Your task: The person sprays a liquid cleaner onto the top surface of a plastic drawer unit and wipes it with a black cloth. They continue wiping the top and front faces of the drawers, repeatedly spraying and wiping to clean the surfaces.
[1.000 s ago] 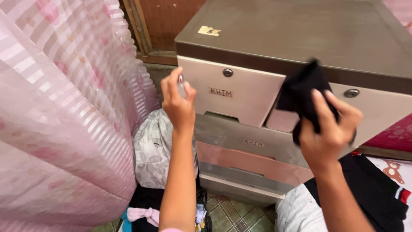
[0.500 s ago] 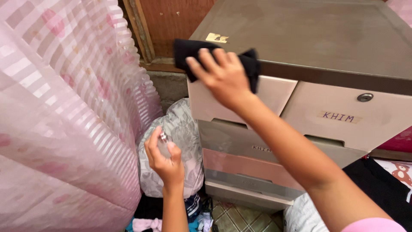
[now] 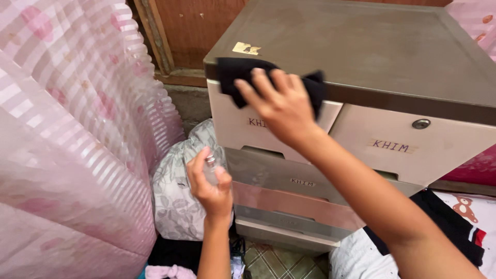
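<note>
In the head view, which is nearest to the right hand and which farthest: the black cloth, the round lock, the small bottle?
1. black cloth: under the right hand, at the cabinet's top front edge.
2. round lock: on the drawer to its right.
3. small bottle: lower, in the left hand.

Pink curtain point(image 3: 67, 155) crowding left side

- Right hand point(image 3: 281, 106) covers the middle of the black cloth point(image 3: 235, 77).
- Left hand point(image 3: 209, 181) wraps the small clear bottle point(image 3: 210, 168); its contents are unreadable.
- Both forearms run off the bottom edge.
</note>
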